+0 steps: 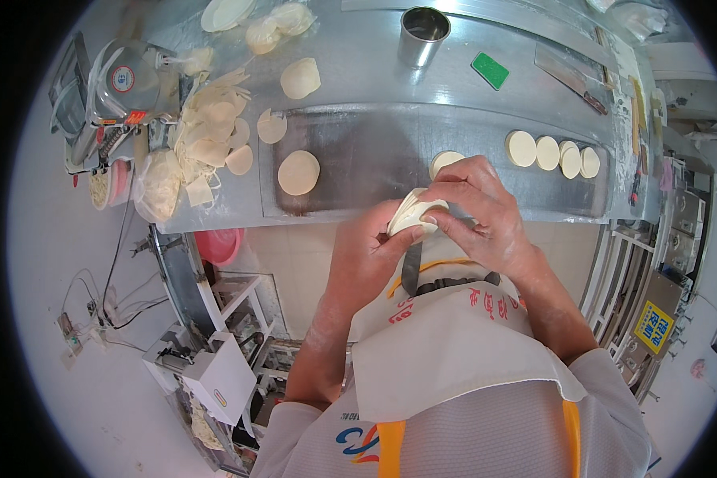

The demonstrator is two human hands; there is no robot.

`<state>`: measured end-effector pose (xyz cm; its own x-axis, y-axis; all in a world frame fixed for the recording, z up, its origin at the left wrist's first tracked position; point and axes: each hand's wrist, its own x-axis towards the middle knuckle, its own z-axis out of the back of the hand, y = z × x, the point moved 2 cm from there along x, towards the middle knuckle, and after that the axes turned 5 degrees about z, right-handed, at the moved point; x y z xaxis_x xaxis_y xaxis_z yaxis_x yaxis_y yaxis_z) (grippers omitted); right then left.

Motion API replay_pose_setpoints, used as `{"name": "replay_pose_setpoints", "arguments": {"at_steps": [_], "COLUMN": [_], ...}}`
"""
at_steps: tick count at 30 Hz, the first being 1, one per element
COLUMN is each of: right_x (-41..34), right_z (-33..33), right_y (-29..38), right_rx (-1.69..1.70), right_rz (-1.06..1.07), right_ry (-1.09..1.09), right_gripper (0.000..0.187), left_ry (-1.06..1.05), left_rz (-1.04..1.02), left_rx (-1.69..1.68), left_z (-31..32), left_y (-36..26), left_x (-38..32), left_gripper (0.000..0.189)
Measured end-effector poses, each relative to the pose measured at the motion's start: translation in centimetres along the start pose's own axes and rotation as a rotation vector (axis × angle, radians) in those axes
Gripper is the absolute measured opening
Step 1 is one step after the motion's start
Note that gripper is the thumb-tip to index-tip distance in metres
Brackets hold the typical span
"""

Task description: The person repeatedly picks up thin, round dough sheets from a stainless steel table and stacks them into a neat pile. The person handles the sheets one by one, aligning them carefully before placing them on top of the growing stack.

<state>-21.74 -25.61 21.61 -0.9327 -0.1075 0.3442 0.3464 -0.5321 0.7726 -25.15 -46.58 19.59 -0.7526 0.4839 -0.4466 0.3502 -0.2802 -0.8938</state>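
My left hand grips a small stack of round dough wrappers over the front edge of the steel worktable. The wrappers are tilted and slightly fanned. Thumb and fingers of my right hand pinch the same stack at its upper right side. Just beyond the right fingers, another round dough stack lies partly hidden on the recessed work surface. Farther right, several round dough stacks stand in a row. A larger dough round rests towards the left.
At left, dough scraps and rounds are heaped beside a machine and a plastic bag of dough. Behind stand a steel cup, a green rectangular object and a cleaver. A pink basin sits below the table.
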Motion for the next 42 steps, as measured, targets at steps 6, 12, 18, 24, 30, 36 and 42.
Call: {"name": "replay_pose_setpoints", "arguments": {"at_steps": [6,12,18,24,30,36,42], "right_x": [-0.3,-0.5,-0.7,-1.0,-0.4,5.6,12.9], "right_z": [-0.2,-0.4,-0.3,0.9,4.0,3.5,-2.6], "right_y": [0.2,0.4,0.6,0.4,0.4,-1.9,-2.6], "right_rx": [-0.09,-0.127,0.001,0.23,0.499,0.144,0.437], "right_rz": [0.056,0.105,0.063,-0.083,-0.426,-0.551,-0.214], "right_ry": [-0.053,-0.101,-0.027,0.013,0.09,0.479,0.089], "right_gripper": [0.026,0.024,0.029,0.032,0.026,0.012,0.037], "left_ry": [0.011,0.041,0.073,0.162,-0.009,-0.243,-0.171], "left_rz": [0.044,0.065,0.059,0.08,0.083,-0.157,0.066], "left_rx": [-0.048,-0.06,-0.236,-0.369,-0.204,0.2,0.069], "left_z": [0.0,0.2,0.2,0.4,0.6,0.4,0.3], "left_y": [0.4,0.5,0.8,1.3,2.1,1.8,2.5], "left_x": [-0.1,-0.1,-0.1,0.0,-0.4,-1.6,-2.1], "left_gripper": [0.03,0.031,0.032,0.036,0.029,0.027,0.026]}}
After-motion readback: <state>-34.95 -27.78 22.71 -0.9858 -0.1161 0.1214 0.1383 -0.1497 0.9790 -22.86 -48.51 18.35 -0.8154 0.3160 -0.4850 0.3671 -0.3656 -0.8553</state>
